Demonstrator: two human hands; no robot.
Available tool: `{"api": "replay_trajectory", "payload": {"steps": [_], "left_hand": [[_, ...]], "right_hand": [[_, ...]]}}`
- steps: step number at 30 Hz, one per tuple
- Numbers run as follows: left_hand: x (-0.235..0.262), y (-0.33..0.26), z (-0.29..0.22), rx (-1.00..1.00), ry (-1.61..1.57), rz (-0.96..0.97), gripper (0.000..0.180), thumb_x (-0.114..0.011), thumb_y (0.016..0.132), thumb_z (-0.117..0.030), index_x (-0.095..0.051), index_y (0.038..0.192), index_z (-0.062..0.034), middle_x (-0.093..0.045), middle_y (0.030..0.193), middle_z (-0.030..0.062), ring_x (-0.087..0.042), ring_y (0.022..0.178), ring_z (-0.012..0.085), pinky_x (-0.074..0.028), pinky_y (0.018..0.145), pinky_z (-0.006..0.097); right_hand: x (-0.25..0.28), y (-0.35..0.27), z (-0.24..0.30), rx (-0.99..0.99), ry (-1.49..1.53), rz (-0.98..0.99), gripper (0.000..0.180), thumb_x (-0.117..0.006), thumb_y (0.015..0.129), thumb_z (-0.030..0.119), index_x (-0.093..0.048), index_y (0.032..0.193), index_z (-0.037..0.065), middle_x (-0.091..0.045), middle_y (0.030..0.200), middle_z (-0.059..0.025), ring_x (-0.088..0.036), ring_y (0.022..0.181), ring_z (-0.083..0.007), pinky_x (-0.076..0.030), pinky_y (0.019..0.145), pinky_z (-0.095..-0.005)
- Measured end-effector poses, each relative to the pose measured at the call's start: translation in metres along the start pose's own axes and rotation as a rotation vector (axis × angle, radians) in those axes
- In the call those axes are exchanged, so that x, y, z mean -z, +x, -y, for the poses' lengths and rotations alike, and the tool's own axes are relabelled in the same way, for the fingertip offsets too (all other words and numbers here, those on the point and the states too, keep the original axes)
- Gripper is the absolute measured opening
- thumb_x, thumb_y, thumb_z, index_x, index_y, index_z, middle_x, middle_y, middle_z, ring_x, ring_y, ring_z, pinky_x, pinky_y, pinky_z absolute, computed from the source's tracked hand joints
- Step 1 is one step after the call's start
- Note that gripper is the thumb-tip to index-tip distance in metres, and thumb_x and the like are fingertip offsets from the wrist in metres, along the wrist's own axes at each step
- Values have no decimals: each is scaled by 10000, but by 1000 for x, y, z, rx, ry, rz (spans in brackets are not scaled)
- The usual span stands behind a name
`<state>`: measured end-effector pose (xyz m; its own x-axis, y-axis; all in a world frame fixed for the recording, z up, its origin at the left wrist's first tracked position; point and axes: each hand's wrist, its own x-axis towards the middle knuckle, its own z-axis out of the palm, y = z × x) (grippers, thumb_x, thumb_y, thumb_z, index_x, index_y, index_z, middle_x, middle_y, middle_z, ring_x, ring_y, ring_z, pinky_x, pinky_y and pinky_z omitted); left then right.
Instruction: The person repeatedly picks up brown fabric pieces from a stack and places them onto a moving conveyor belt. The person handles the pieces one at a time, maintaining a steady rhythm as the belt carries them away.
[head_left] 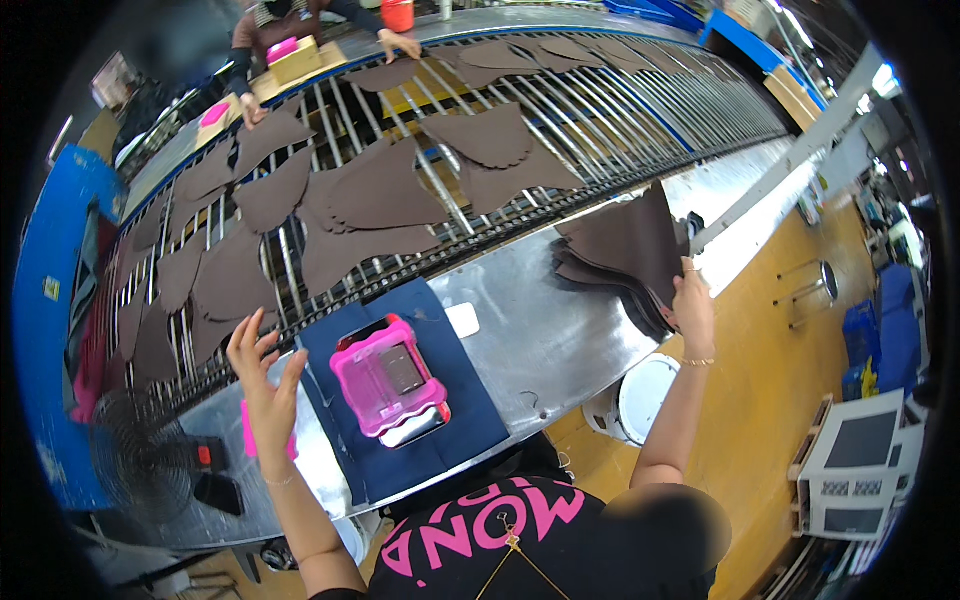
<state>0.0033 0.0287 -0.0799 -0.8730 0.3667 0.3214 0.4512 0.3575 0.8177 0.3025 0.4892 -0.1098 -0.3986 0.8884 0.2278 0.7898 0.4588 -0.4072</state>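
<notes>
1. Left hand [262,375]: open, fingers spread, holding nothing, raised above the metal table [540,330] at the edge of the roller conveyor [600,110].
2. Right hand [690,305]: closed on the top brown leather piece [630,240], lifting it off the stack of brown pieces [590,285] on the table.
3. A pink stamping jig [388,378] rests on the navy cloth mat [470,400] between both hands.

At frame centre, the stamp block [388,378] lies on the cloth mat [470,415], which lies on my bench [540,330]. The stack of cut pieces [620,255] sits at centre right; the roller conveyor [600,110] runs behind, across the upper frame.
</notes>
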Motion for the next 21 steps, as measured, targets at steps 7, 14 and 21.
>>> {"api": "replay_trajectory", "payload": {"steps": [7,14,21], "left_hand": [[-20,10,-13,-135,14,-29,701,-762,796,-236,-430,1401,-113,-321,1401,104,-464,1209,244,-421,974,383],[32,0,-24,166,-574,21,237,-619,901,-59,-606,1116,41,-653,938,78,-635,684,121,-528,514,225],[117,-41,-9,96,-150,-263,144,-628,910,-97,-635,1009,7,-650,780,32,-610,577,78,-454,485,193]], "right_hand": [[33,-35,126,291,965,238,262,-435,1007,149,-412,1231,14,-653,915,-149,-671,572,-196,-522,418,-241],[-30,-97,241,526,1434,819,250,-491,978,87,-429,1208,10,-648,962,-137,-683,768,-194,-572,586,-262],[-58,-120,284,1054,929,600,173,-677,827,94,-653,984,28,-674,813,-130,-630,719,-301,-499,696,-359]]}}
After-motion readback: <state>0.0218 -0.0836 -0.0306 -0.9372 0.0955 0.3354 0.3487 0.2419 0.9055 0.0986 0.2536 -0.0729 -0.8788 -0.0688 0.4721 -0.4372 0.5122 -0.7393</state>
